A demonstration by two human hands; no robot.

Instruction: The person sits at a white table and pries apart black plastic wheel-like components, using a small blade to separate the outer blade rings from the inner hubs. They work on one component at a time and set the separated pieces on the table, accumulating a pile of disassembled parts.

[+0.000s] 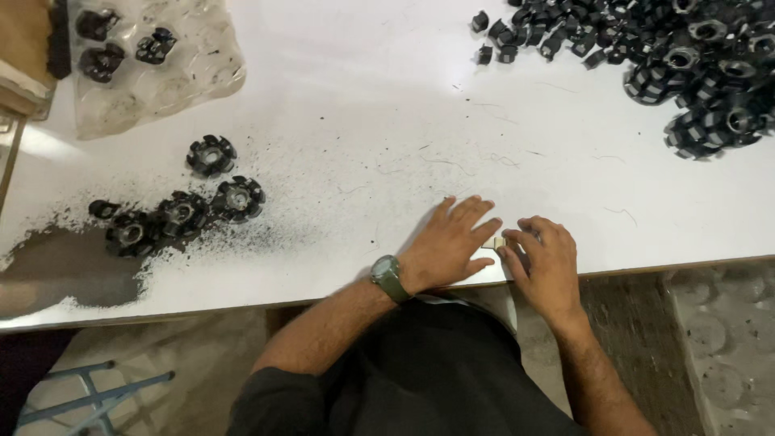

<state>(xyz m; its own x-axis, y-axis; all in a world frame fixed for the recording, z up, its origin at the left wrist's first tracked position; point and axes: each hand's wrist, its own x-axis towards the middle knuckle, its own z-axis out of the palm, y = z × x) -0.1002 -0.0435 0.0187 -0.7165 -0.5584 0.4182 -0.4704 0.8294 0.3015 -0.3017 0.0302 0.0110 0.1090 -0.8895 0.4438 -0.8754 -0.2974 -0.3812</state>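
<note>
Hands sit close at the table (387, 121) edge from what I see, left hand (448, 246) flat and open, right hand (545, 262) pinching a small pale piece (499, 242) wedged right between both, black slotted parts (182, 210) well off left.

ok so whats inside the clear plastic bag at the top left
Three black slotted round parts show through the clear plastic bag, with dark dust specks lower down. The bag's top runs past the picture edge, so anything there is hidden.
</note>
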